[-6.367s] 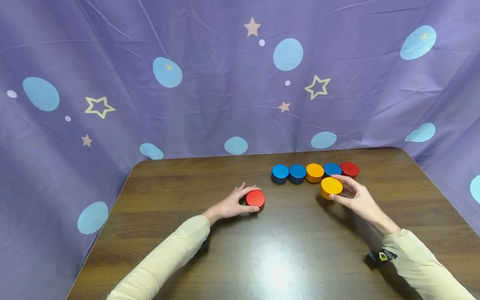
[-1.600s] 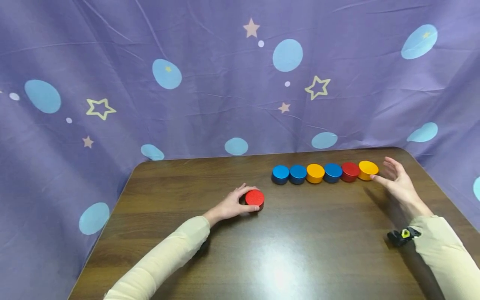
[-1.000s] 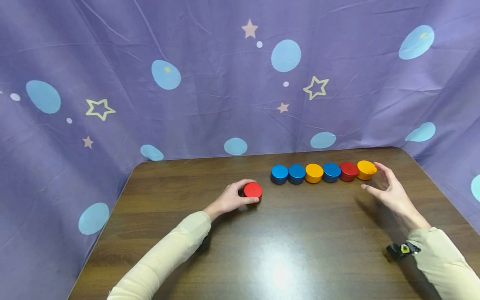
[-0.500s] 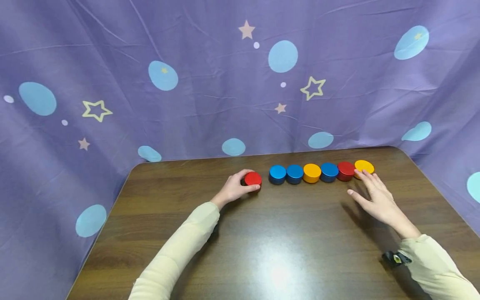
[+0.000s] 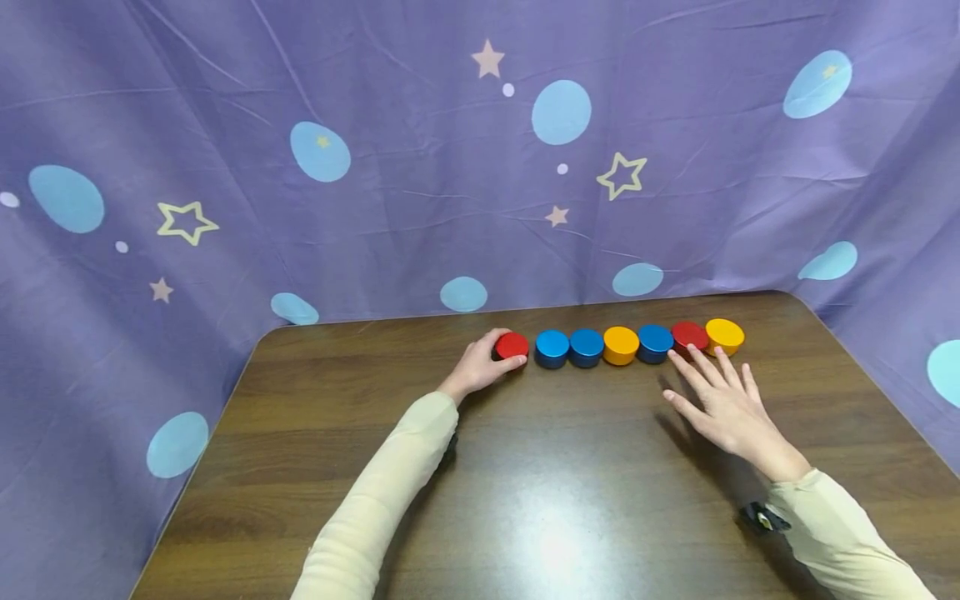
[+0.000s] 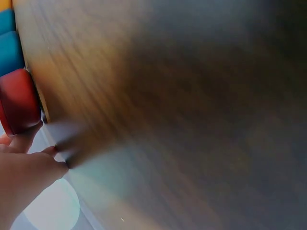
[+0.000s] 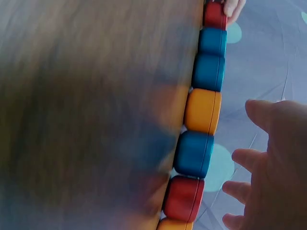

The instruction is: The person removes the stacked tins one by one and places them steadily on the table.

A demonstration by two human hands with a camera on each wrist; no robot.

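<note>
My left hand (image 5: 480, 365) grips a bright red round tin (image 5: 512, 347) at the left end of a row of tins, thumb on its near side and fingers behind. A narrow gap parts it from a blue tin (image 5: 552, 348). Rightward follow another blue tin (image 5: 587, 347), an orange tin (image 5: 621, 345), a darker blue tin (image 5: 656, 343), a dark red tin (image 5: 689, 335) and a yellow-orange tin (image 5: 724, 336). With fingers spread, my right hand (image 5: 731, 412) hovers just in front of the row's right end, holding nothing; its fingertips overlap the dark red tin in the head view.
The row runs along the far part of a brown wooden table (image 5: 315, 467), close to its back edge. Behind hangs a purple curtain (image 5: 420, 167) with stars and blue ovals. A dark device (image 5: 763, 517) sits at the right sleeve's cuff.
The yellow-orange tin was set down at the row's right end and released. My right hand then drew back leftward and spread. My left hand moved the red tin back to the row's left end.
</note>
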